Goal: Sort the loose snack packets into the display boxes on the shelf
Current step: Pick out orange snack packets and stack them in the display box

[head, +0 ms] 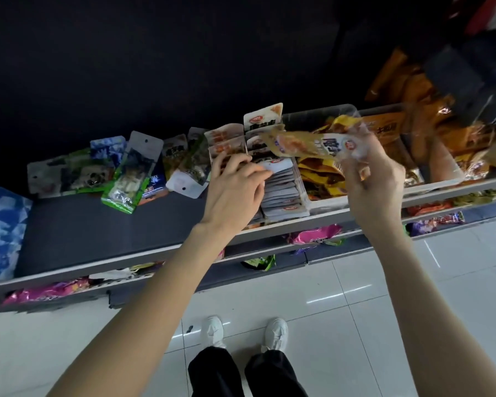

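Note:
My right hand (pixel 372 179) grips one end of a long tan and white snack packet (pixel 307 144) and holds it level above the clear display box (pixel 324 203) that holds yellow and brown packets. My left hand (pixel 235 184) lies on the upright row of grey-white packets (pixel 284 193) in the neighbouring display box, its fingertips curled on the top edge of one packet. Loose packets (pixel 126 179), green, blue and white, are scattered on the dark shelf (pixel 78 233) to the left.
A blue patterned bag (pixel 0 230) stands at the shelf's left end. Orange and brown packets (pixel 413 133) fill boxes to the right. Lower shelves carry pink and purple packets (pixel 315 237). White floor tiles and my white shoes (pixel 244 333) lie below.

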The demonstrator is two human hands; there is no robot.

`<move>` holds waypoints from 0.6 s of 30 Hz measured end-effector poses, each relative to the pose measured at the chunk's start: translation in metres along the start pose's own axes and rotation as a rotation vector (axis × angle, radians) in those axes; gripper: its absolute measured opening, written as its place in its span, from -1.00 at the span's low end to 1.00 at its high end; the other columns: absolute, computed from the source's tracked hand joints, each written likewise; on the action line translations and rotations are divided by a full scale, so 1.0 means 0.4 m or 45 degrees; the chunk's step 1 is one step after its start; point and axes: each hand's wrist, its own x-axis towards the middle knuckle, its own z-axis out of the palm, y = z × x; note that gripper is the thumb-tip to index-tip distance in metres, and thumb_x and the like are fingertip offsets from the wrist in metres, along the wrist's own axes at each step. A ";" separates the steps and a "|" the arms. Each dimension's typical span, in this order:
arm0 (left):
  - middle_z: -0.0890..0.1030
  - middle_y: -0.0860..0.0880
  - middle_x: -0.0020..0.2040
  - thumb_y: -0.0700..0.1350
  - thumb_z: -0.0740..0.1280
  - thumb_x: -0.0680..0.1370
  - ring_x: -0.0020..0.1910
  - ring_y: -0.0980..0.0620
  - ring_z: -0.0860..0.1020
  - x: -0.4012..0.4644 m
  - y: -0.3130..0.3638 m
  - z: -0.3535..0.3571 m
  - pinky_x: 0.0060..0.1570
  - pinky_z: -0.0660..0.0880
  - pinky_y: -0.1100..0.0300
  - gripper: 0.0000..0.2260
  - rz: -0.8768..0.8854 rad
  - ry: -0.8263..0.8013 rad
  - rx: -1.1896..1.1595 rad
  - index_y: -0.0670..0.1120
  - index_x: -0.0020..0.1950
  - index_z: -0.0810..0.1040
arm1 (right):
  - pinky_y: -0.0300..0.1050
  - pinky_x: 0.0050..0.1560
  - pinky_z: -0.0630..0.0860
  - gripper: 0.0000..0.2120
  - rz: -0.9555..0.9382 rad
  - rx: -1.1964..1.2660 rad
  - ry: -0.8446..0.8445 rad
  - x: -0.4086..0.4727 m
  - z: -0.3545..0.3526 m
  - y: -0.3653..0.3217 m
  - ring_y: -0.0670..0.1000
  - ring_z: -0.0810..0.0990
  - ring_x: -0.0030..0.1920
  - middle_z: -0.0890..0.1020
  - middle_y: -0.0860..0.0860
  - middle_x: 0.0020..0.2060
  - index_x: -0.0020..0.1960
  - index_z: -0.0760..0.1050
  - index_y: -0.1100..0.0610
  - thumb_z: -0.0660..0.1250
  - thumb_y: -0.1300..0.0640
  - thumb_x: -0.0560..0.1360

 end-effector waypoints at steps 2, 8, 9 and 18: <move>0.66 0.05 0.04 -0.09 0.24 0.55 0.16 -0.05 0.49 0.000 0.000 0.000 0.28 0.28 -0.10 -0.77 0.010 0.000 0.005 0.02 0.13 0.63 | -0.10 -0.18 0.47 -0.83 -0.317 -0.211 -0.091 0.016 0.017 0.004 0.03 0.57 -0.21 0.63 0.05 -0.19 0.07 0.55 0.20 0.20 0.26 0.58; 0.65 0.06 0.05 -0.06 0.10 0.54 0.13 -0.04 0.49 0.001 0.005 -0.002 0.18 0.23 0.05 -0.66 -0.007 -0.017 0.059 0.02 0.15 0.62 | -0.08 -0.19 0.44 -0.75 -0.634 -0.676 -0.289 0.067 0.121 -0.011 0.12 0.60 -0.26 0.64 0.04 -0.28 -0.01 0.59 0.10 0.36 0.34 0.38; 0.65 0.06 0.06 -0.06 0.09 0.53 0.13 -0.04 0.49 -0.001 0.005 -0.004 0.18 0.23 0.05 -0.64 -0.010 -0.020 0.055 0.02 0.16 0.62 | -0.08 -0.19 0.46 -0.77 -0.633 -0.689 -0.296 0.071 0.135 -0.017 0.12 0.61 -0.28 0.64 0.04 -0.30 -0.01 0.57 0.11 0.37 0.33 0.38; 0.60 -0.01 0.19 -0.23 0.31 0.49 0.27 -0.10 0.46 -0.022 -0.017 -0.005 0.30 0.30 -0.07 -0.67 0.051 -0.024 -0.101 -0.07 0.26 0.55 | -0.18 -0.27 0.48 -0.77 -0.617 -0.710 -0.215 0.052 0.177 -0.023 0.08 0.58 -0.39 0.65 -0.02 -0.37 -0.20 0.61 0.08 0.50 0.36 0.24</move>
